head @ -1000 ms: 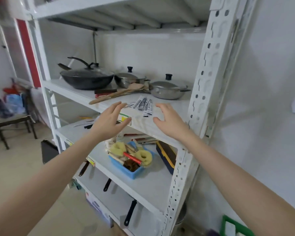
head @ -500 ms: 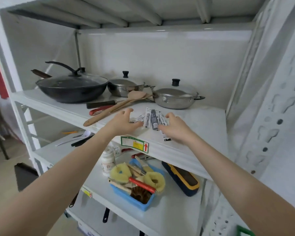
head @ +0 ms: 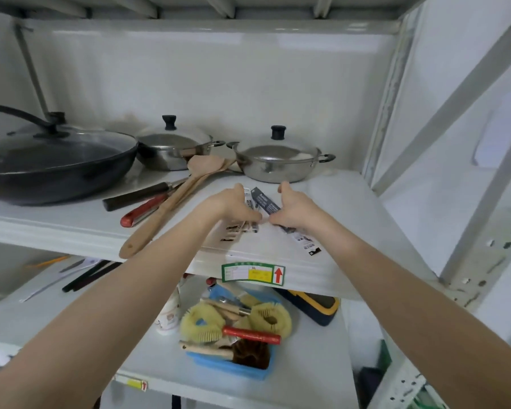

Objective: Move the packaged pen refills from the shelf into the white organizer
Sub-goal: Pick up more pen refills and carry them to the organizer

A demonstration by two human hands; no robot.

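Gathering the packaged pen refills (head: 262, 202) between both hands on the white metal shelf (head: 337, 219).

Left hand (head: 232, 205) cups in from the left, fingers curled onto the packets; right hand (head: 292, 209) closes in from the right, pinching the dark packet, though how firm either grip is I cannot tell. Best play, I'd say: sweep the flat packets together, slide them to the near edge and lift the stack, minding the loose one (head: 307, 245) near the lip. Wooden spatulas (head: 171, 208) lie just left, a lidded steel pan (head: 278, 159) behind, a black wok (head: 53, 163) far left. Brushes fill a blue tray (head: 230, 364) on the shelf below. No white organizer in sight.
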